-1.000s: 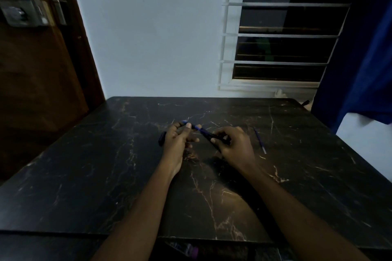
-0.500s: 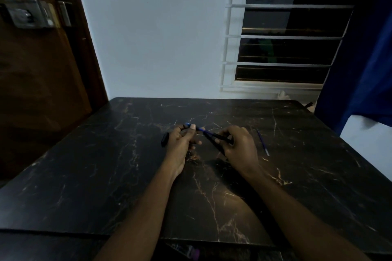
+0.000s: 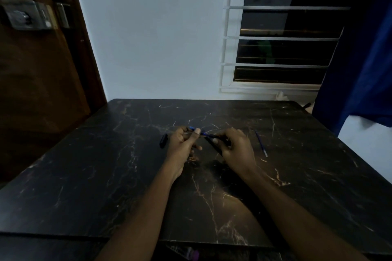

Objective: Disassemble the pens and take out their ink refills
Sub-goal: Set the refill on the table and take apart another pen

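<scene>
My hands meet mid-tabletop (image 3: pixel 89 176), with bare dark marble veined pale all round, well inside every edge. My left hand (image 3: pixel 182 146) pinches the blue end of a slim pen (image 3: pixel 203 133) and my right hand (image 3: pixel 237 150) is closed on its dark barrel, just above the stone. A thin loose refill (image 3: pixel 261 143) lies right of my hands, a stubby black cap (image 3: pixel 163 140) left.

1. One view only is given, taken from the head, above and behind the grip.
2. It is aimed forward and down across the dark marble table (image 3: pixel 106 176), toward the wall (image 3: pixel 159 38) and barred window (image 3: pixel 282 48) beyond the grip.
3. The grip is seen near centre, at arm's reach.
</scene>
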